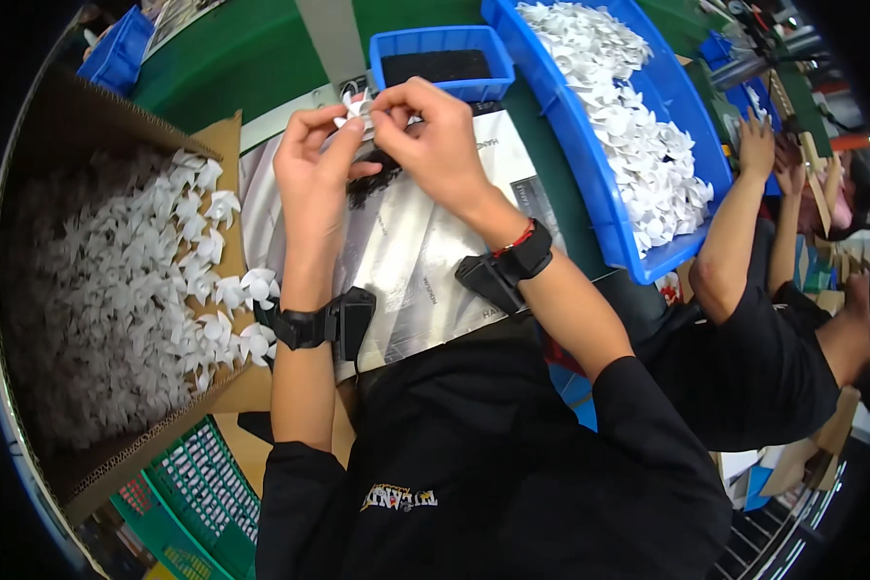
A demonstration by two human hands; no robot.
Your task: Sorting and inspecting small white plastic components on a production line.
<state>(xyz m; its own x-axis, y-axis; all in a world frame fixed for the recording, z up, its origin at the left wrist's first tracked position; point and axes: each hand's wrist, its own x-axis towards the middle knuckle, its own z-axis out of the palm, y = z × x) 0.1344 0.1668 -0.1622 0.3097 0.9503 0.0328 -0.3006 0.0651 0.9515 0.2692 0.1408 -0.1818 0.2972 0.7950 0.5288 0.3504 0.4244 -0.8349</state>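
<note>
Both hands meet at the far side of the work surface around a small white bladed plastic piece, like a little fan wheel. My left hand pinches it between thumb and fingers. From the other side, my right hand has its thumb and forefinger closed at the piece's edge; any smaller part between those fingertips is hidden. Beneath the hands, a loose pile of tiny black parts lies on a silvery plastic sheet.
At left stands an open cardboard box heaped with white bladed pieces. A small blue bin holds black bits; a long blue bin holds more white pieces. A green basket sits low left. Another person's arms work at right.
</note>
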